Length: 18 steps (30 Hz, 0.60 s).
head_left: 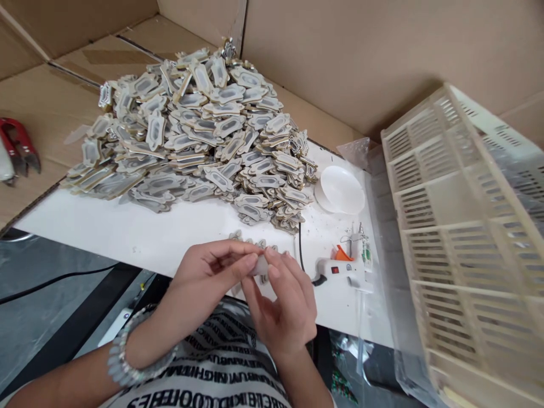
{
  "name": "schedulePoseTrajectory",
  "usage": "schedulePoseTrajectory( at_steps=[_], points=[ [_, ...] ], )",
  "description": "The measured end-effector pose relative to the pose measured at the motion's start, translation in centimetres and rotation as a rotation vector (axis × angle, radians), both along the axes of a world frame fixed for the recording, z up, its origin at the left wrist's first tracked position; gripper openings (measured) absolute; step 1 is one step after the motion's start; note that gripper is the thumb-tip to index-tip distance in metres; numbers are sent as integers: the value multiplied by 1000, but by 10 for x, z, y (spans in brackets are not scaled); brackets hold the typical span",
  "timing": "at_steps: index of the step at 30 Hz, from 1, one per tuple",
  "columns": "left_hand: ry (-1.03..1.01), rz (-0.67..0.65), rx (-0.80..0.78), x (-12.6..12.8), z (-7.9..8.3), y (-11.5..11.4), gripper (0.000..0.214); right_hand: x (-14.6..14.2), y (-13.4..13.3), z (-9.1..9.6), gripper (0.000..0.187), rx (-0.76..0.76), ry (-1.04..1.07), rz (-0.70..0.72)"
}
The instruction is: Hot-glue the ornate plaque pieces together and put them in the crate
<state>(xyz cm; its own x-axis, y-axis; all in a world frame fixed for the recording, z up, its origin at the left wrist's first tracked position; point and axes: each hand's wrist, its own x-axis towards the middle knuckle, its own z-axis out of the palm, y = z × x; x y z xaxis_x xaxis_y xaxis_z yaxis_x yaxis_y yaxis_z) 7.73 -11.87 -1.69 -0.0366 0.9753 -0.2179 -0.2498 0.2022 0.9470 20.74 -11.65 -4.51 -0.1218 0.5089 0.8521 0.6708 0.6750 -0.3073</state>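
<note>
My left hand (227, 266) and my right hand (287, 300) meet over the front edge of the white table. Between their thumbs and fingertips they pinch a small pale, translucent piece (260, 265). The fingers cover most of it, so its exact kind cannot be made out. Just behind my fingers lie several small pale plaques (237, 234), partly hidden by my hands. Farther back rises a large heap of grey-white, frame-shaped plaques (204, 136) with scalloped edges and yellowish sides.
Right of my hands lies a white glue gun (340, 271) with an orange trigger and black cable. Beyond it stands a round white dish (340, 190). A beige slatted plastic crate (450, 226) borders the right. Red-handled snips (19, 141) rest on cardboard at far left.
</note>
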Motion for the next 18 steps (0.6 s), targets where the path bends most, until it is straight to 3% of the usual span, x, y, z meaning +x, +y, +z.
schedulePoseTrajectory(
  at_steps=[5,11,15,18],
  points=[
    [384,41,229,-3,3,-1,14,1,2,-1,25,0,-5,-10],
    [552,30,379,-6,8,-3,20,2,2,-2,24,10,12,27],
    [588,81,374,-4,12,-2,15,1,1,-4,30,20,16,11],
    [500,62,245,-3,14,1,8,3,2,-2,29,13,-5,52]
  ],
)
